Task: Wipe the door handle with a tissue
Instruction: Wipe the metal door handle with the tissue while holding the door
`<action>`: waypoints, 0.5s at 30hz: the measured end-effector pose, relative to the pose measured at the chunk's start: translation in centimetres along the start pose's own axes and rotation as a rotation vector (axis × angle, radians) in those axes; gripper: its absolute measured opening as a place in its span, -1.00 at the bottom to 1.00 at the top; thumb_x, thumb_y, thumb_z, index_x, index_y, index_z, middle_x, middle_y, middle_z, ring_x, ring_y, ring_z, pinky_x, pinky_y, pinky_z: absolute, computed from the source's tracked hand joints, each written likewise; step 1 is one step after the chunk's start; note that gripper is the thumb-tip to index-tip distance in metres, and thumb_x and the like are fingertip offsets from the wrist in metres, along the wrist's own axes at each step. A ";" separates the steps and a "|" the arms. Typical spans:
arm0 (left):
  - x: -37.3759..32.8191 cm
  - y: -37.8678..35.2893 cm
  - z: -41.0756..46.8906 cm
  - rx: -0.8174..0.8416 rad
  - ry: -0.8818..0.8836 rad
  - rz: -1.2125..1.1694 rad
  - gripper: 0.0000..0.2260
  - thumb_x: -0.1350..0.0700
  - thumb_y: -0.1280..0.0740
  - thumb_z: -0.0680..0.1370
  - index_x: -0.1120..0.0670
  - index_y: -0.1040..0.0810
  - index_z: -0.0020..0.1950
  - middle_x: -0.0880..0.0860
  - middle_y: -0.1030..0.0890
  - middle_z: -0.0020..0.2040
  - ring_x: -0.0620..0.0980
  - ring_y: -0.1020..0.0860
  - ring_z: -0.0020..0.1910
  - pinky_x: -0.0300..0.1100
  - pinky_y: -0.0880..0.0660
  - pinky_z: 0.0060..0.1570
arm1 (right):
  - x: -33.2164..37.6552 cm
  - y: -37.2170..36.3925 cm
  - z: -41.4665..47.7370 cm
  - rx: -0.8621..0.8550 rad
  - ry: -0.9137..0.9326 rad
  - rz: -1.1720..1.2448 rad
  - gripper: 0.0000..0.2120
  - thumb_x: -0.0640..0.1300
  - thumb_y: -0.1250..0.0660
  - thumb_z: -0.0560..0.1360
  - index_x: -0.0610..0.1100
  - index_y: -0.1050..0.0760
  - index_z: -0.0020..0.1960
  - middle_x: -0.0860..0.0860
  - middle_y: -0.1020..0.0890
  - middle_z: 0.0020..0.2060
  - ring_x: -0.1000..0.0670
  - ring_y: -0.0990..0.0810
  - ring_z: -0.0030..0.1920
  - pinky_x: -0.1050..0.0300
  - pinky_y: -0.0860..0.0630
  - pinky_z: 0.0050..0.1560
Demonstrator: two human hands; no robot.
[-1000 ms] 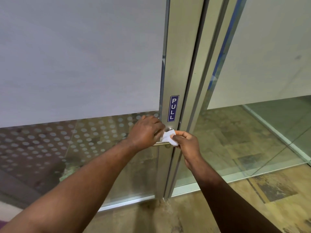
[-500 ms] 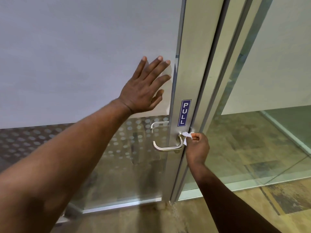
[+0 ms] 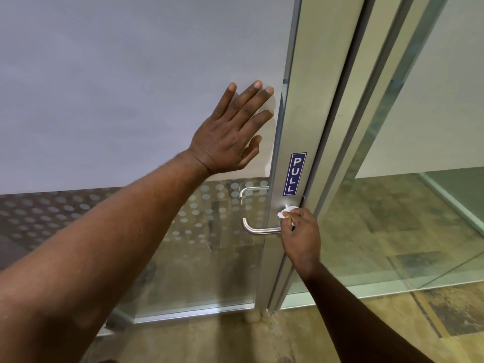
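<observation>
A frosted glass door (image 3: pixel 131 87) fills the view. Left of its PULL sign (image 3: pixel 294 174), the left hand (image 3: pixel 230 137) lies flat, fingers spread, empty. Below the sign, the right hand (image 3: pixel 301 231) pinches a tissue (image 3: pixel 284 213) against the door handle (image 3: pixel 262 230); such a small wad could slip out.

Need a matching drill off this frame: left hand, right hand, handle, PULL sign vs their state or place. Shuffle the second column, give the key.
Column 1
1. left hand
2. right hand
3. handle
4. PULL sign

Column 2
A. blue, stuck upright on the metal door frame
B. silver lever, bare at its bent end
C. flat and spread on the frosted glass
D. pinching a white tissue at the lever's base

Pairs: 1-C, 2-D, 3-B, 4-A
</observation>
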State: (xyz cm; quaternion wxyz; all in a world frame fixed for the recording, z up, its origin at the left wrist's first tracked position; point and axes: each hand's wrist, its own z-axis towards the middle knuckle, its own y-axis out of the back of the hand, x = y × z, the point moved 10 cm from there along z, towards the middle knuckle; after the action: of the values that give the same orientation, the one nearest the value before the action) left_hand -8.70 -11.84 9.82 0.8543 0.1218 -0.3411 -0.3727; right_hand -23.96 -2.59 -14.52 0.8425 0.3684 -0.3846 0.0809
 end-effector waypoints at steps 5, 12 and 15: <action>0.0 0.0 0.2 0.007 -0.003 0.019 -0.55 0.04 -0.26 0.62 0.16 -0.41 0.49 0.25 -0.26 0.60 0.25 -0.19 0.61 0.14 0.14 0.61 | -2.1 0.2 -0.5 -0.110 -0.194 0.159 -0.79 -0.16 -0.32 0.57 -0.13 -0.74 0.05 -0.02 -0.67 0.04 -0.03 -0.66 0.04 0.23 -0.49 0.11; 0.1 0.1 0.1 -0.002 0.000 0.026 -0.56 0.04 -0.26 0.62 0.16 -0.41 0.48 0.25 -0.28 0.60 0.25 -0.20 0.60 0.14 0.14 0.61 | 0.5 -0.8 -0.4 0.052 0.096 -0.093 -0.75 -0.07 -0.30 0.54 -0.06 -0.70 0.12 0.08 -0.63 0.09 0.05 -0.58 0.08 0.16 -0.55 0.05; -0.1 0.0 0.1 -0.001 -0.001 0.022 -0.56 0.04 -0.26 0.62 0.16 -0.41 0.48 0.25 -0.27 0.60 0.25 -0.20 0.60 0.14 0.14 0.61 | -0.5 -0.2 -0.1 0.004 0.037 -0.048 -0.69 -0.05 -0.23 0.53 -0.07 -0.71 0.10 0.06 -0.64 0.09 0.06 -0.61 0.05 0.27 -0.50 0.05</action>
State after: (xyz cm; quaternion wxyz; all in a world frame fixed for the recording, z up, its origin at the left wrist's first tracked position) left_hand -8.86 -11.81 9.86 0.8584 0.1175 -0.3426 -0.3632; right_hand -24.16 -2.54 -15.02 0.8504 0.3778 -0.3597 0.0681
